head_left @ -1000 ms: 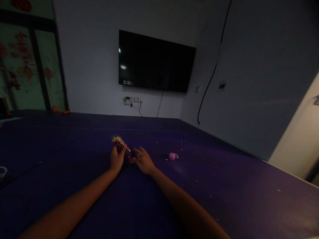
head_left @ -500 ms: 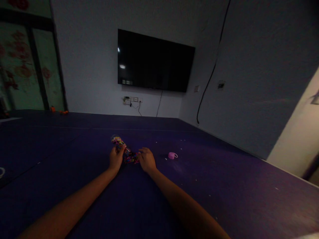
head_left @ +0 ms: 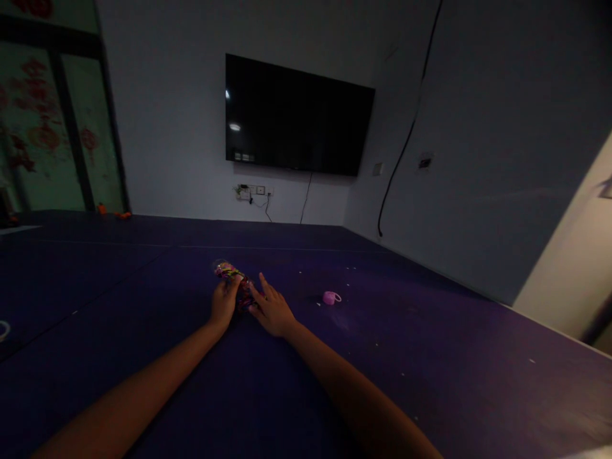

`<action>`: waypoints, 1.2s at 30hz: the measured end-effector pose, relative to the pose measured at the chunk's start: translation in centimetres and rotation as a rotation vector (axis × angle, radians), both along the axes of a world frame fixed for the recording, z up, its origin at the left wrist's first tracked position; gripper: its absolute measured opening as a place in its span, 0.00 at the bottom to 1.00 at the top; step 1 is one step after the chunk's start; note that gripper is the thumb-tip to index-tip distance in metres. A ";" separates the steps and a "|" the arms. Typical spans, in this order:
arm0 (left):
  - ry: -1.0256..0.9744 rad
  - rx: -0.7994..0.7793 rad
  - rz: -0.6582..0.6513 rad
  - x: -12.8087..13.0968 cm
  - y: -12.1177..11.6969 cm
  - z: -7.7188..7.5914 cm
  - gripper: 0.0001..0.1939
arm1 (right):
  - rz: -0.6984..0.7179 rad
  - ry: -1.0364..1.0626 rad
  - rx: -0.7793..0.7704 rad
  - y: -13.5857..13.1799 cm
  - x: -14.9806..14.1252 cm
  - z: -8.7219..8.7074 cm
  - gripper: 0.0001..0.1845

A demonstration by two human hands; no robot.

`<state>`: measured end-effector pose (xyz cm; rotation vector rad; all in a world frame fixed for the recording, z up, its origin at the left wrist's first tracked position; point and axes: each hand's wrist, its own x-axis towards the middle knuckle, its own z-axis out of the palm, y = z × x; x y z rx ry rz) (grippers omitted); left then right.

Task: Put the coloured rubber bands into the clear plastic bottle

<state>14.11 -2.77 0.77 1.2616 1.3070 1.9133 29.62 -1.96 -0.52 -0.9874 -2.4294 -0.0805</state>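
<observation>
A clear plastic bottle [head_left: 222, 267] full of small multicoloured pieces lies tilted low over the floor, its mouth end towards the right. My left hand [head_left: 224, 302] is closed around its middle, thumb on top. Small colourful pieces [head_left: 243, 302], perhaps little rubber bands, show at the mouth end, partly hidden by my fingers. Over them lies my right hand [head_left: 272, 310], its fingers apart and stretched towards the bottle; whether it touches the pieces is hard to see. A pink cap with a loop [head_left: 329, 298] sits on the floor to the right of my right hand.
Dark purple matting [head_left: 373, 382] covers the floor, with small white scraps scattered on the right. A white ring [head_left: 4, 330] lies at the left edge. Orange objects [head_left: 123, 215] rest near the door. A television [head_left: 296, 115] hangs on the far wall.
My right hand has shifted left towards the bottle, its fingers spreading from a curled pose over the colourful pieces. My left hand and the bottle stay nearly in place.
</observation>
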 end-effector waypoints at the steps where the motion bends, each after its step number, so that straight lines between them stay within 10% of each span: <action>1: 0.000 -0.003 -0.019 0.1 0.0 -0.1 0.27 | -0.003 0.002 -0.003 0.0 0.0 -0.1 0.33; 36: 0.072 -0.080 -0.318 0.4 0.1 0.0 0.22 | -0.050 0.070 -0.020 0.3 -0.2 -0.4 0.34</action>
